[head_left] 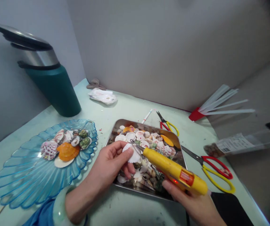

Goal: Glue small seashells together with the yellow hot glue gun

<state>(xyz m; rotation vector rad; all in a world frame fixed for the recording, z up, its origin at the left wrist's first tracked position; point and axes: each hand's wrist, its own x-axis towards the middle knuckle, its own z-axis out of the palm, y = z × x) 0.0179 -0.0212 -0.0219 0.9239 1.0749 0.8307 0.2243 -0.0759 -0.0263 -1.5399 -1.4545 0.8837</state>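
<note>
My left hand point(112, 164) pinches a white scallop shell point(131, 153) between thumb and fingers above the metal tray. A small silvery metal piece sits at the shell's upper edge; its exact kind is too small to tell. My right hand point(191, 201) is wrapped round a yellow hot glue gun point(172, 169) with a small red light glowing on its side. The gun's nozzle points left and is at the shell's edge; whether they touch I cannot tell. Below both hands, the metal tray point(184, 153) holds many mixed seashells, partly hidden by the hands and gun.
Left stands a blue scalloped glass dish point(31, 179) with several shells, and behind it a green bottle point(57, 89). Large scissors point(203, 161) and small scissors point(165, 122) lie right of the tray. A red cup point(196, 115) of glue sticks and a clear bag point(234, 146) are farther right.
</note>
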